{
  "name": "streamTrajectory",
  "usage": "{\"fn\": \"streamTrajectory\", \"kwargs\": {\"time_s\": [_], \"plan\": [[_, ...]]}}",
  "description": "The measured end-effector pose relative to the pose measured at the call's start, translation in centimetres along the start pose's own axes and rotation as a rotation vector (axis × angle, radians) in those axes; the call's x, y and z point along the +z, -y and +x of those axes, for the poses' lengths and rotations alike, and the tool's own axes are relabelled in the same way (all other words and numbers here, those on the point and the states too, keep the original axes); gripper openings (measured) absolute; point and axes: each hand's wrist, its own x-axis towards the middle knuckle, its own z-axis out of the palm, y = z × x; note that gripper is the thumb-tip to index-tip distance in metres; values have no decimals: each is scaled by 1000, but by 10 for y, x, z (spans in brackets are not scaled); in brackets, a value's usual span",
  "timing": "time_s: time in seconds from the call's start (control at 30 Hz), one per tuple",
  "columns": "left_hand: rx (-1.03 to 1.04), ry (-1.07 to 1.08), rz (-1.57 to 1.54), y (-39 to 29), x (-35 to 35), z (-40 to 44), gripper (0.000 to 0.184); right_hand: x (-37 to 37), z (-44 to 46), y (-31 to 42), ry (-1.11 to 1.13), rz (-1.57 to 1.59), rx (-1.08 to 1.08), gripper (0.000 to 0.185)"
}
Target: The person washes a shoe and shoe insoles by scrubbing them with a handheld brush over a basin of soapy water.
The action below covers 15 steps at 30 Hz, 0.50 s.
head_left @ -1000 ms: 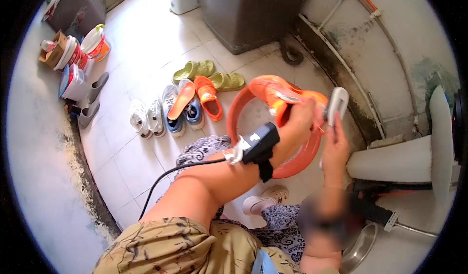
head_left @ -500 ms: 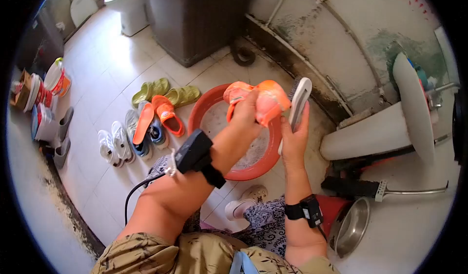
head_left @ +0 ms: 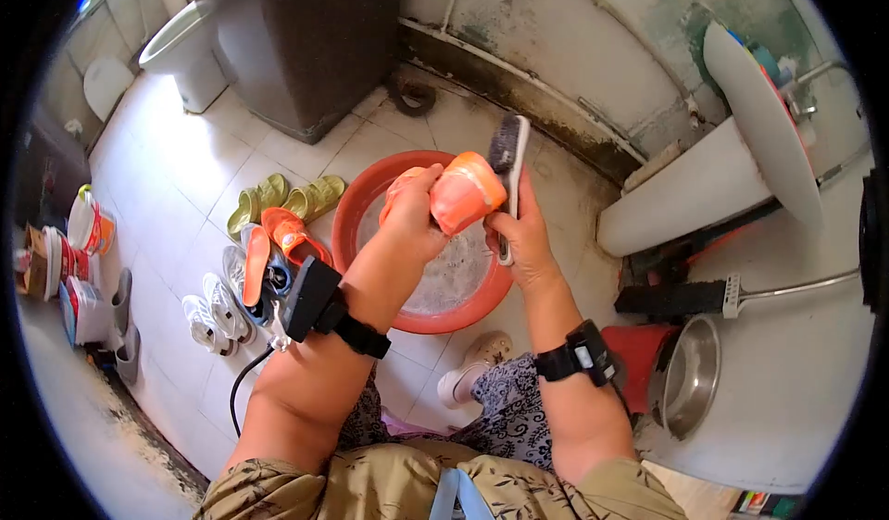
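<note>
In the head view, my left hand (head_left: 414,213) is closed round a wet orange shoe (head_left: 469,189), holding it above the red basin (head_left: 456,319). Cloudy, foamy water stands in the basin. My right hand (head_left: 528,242) grips the handle of a white scrub brush (head_left: 506,145) with dark bristles. The brush stands nearly upright just right of the shoe, its bristles facing it. My fingers hide part of the shoe.
Left of the basin sit green clogs (head_left: 313,196), an orange shoe (head_left: 294,236), a loose orange insole (head_left: 255,268) and white sneakers (head_left: 225,307). A sink pedestal (head_left: 685,187), long-handled brush (head_left: 671,297) and metal bowl (head_left: 693,376) are at right.
Both hands have shifted left and slightly down in view with the shoe and brush. The brush has turned so its bristles now show toward the shoe. The camera view has also shifted.
</note>
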Motion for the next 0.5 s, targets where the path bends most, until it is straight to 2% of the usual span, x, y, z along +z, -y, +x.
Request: {"fn": "streamTrajectory", "kwargs": {"time_s": [0.07, 0.13, 0.17, 0.23, 0.27, 0.33, 0.4, 0.47, 0.5], "plan": [[-4, 19, 16, -1, 1, 0, 36, 8, 1, -3, -68, -67, -68, 79], [82, -23, 258, -1, 7, -9, 40, 12, 1, -2, -104, -50, -94, 77], [78, -21, 268, 2, 5, -8, 40, 14, 0, 0, -119, -7, -59, 76], [220, 90, 512, 7, 0, -5, 44, 13, -2, 4, -146, 45, -32, 74], [213, 97, 523, 8, -2, -6, 44, 12, 0, 5, -152, 48, -23, 73], [376, 234, 857, 9, -2, -13, 44, 11, -1, 9, -167, 63, -17, 71], [324, 265, 888, 8, -10, -4, 45, 12, -4, 13, -130, -37, -34, 72], [250, 235, 623, 6, -13, -1, 50, 16, -3, 9, -164, -92, -54, 70], [194, 337, 548, 2, -15, 5, 56, 17, -3, 7, -188, -127, -117, 67]]}}
